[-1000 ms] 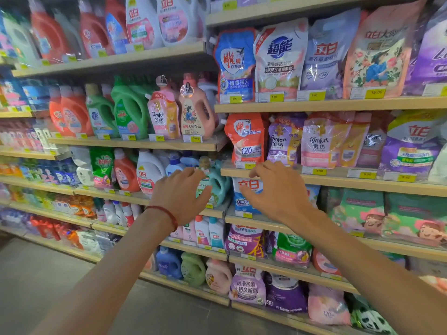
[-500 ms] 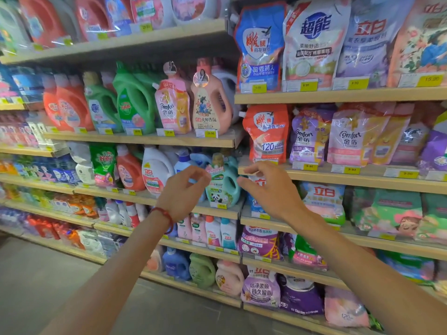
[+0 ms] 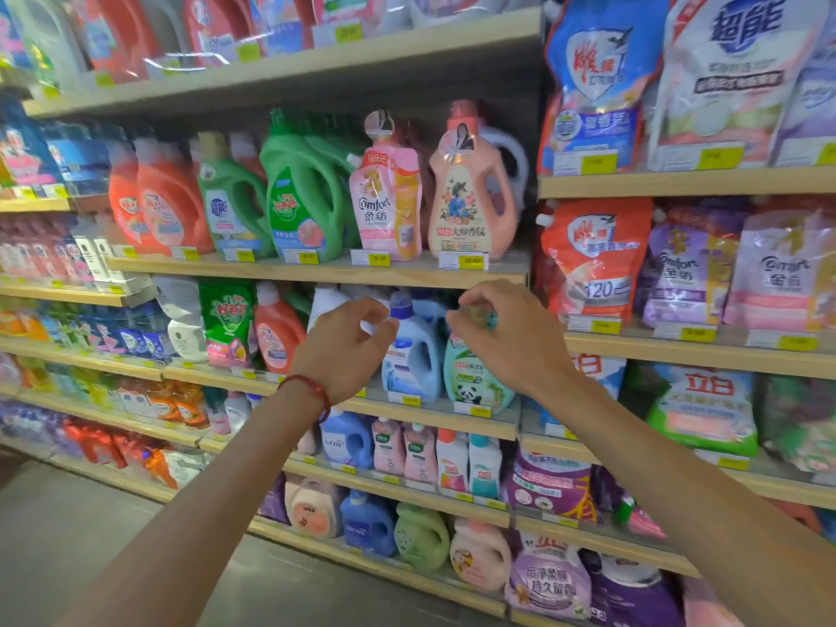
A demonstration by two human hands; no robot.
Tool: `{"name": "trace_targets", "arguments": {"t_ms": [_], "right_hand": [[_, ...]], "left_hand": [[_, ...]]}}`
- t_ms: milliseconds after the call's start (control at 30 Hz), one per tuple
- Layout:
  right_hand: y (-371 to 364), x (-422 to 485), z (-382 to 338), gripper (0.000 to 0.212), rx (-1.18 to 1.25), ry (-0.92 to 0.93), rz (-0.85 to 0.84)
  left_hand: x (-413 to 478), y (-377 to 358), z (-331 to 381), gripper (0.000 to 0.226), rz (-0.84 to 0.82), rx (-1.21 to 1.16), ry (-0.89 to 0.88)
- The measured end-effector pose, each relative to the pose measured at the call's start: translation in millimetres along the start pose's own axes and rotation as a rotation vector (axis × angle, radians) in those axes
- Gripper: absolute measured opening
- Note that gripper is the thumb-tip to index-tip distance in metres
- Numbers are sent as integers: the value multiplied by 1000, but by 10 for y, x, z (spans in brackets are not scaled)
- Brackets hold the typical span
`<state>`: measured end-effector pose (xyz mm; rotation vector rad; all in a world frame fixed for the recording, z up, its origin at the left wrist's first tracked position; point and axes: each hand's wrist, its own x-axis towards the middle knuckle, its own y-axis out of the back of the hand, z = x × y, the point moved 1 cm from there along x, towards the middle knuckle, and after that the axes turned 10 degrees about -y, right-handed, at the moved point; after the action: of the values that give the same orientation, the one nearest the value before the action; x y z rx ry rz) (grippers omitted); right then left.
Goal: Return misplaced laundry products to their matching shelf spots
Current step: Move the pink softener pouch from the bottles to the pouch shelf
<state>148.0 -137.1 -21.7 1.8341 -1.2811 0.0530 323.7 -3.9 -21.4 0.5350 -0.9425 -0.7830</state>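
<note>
Two hands up at the teal bottle (image 3: pixel 475 377) on the middle shelf (image 3: pixel 434 416).
The teal bottle stands just right of a blue bottle (image 3: pixel 411 355). The right hand (image 3: pixel 511 341) curls its fingers over the teal bottle's cap, but blur hides any grip. The left hand (image 3: pixel 344 350) is loosely curled and empty.

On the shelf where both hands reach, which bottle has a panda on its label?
The teal bottle, partly behind the right hand, at the shelf's right end; the light blue bottle beside it shows no panda.

One head-worn view looks forward and slightly down, close to the shelves (image 3: pixel 316 271), angled leftward along them.
</note>
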Motion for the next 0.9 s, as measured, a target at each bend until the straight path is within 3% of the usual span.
{"name": "trace_targets", "arguments": {"t_ms": [200,467,667,900], "right_hand": [[-570,676,-104,35,-285,87,84],[-1411,1949,-96,33,-343,102,73],[-1867,2801,-49,38,-306,52,97],[-2227,3246,133,46,-219,-32,125]], "left_hand": [[539,38,-685,27,3,466,-151],[1816,14,-1605,34,-20,584,-207],[2715,-76,-2148,42,52,496,-219],[3426,-322,-2502,51,-9,42,-176]]}}
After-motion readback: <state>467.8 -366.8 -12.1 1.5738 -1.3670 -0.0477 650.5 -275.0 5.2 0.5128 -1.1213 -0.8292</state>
